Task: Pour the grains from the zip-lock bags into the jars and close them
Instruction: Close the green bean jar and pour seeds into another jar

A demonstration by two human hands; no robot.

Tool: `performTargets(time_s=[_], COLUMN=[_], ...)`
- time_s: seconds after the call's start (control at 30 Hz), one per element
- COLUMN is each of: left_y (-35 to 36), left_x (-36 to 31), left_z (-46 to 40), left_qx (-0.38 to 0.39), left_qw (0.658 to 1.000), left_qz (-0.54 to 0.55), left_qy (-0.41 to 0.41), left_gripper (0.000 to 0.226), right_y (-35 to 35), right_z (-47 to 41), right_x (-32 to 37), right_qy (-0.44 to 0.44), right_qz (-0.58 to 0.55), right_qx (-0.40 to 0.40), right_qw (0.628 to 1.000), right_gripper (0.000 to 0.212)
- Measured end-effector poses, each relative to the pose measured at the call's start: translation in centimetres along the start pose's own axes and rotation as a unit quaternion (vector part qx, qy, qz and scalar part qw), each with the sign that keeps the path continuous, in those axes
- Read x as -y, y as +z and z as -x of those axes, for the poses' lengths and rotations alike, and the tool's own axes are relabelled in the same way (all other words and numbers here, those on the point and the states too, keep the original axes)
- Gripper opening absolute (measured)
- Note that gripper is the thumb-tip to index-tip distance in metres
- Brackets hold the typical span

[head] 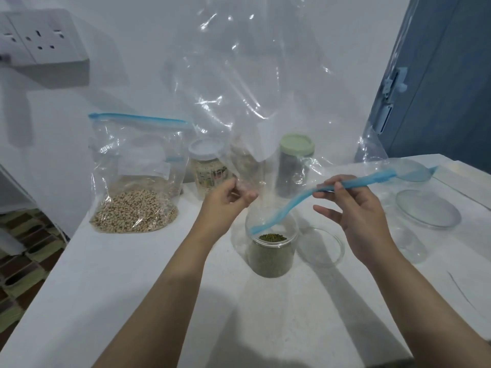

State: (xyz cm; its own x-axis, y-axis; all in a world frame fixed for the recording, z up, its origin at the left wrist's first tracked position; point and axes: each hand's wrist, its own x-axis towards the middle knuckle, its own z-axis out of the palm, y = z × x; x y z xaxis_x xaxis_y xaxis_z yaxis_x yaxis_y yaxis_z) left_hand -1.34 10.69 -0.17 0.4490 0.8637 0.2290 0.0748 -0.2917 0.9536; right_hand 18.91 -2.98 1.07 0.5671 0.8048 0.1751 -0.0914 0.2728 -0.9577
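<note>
The empty zip-lock bag hangs upside down, body rising upward, its blue zip mouth dipping into the open jar of green grains on the counter. The left hand pinches its plastic; the right hand pinches the zip strip.

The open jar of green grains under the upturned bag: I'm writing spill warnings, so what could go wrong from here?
1. The empty zip-lock bag, held by the left hand and right hand, has its blue zip strip dipping into the open jar; lifting it carelessly might tip the jar.
2. Stray grains may drop outside.
3. The glass lid lies near the table edge and might get knocked.
</note>
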Motion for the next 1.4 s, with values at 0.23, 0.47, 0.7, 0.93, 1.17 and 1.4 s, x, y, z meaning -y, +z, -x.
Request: performTargets(time_s=[0.23, 0.47, 0.7, 0.93, 1.17, 1.4], left_y=[0.7, 0.5, -1.7, -7.4, -13.8, -19.7], left_x=[-0.6, 0.5, -1.8, -2.8, -3.2, -7.1], left_z=[0.1, 0.8, 2.7, 5.0, 7.7, 8.9], left_qx=[0.016, -0.065, -0.184, -0.201, -0.336, -0.386], left_qw=[0.999, 0.993, 0.972, 0.968, 0.934, 0.920], left_qz=[0.011, 0.100, 0.129, 0.145, -0.065, -0.007], left_qy=[0.034, 0.005, 0.062, 0.038, 0.102, 0.063], left_gripper=[0.014, 0.057, 0.036, 0.063, 0.031, 0.038], right_y=[-0.4, -0.6, 3.2, 8.1, 11.3, 17.4], right_z=[0.0, -0.8, -2.5, -1.9, 0.7, 2.8], right_x=[-0.1, 1.1, 4.2, 4.9, 5.0, 4.8], right_qy=[0.005, -0.016, -0.062, -0.033, -0.062, -0.287], right_qz=[0.008, 0.014, 0.008, -0.065, -0.012, 0.128], right_qx=[-0.004, 0.009, 0.055, 0.120, 0.242, 0.046], right_qw=[1.000, 1.000, 0.997, 0.990, 0.968, 0.948], right_gripper=[0.016, 0.015, 0.089, 0.090, 0.082, 0.012])
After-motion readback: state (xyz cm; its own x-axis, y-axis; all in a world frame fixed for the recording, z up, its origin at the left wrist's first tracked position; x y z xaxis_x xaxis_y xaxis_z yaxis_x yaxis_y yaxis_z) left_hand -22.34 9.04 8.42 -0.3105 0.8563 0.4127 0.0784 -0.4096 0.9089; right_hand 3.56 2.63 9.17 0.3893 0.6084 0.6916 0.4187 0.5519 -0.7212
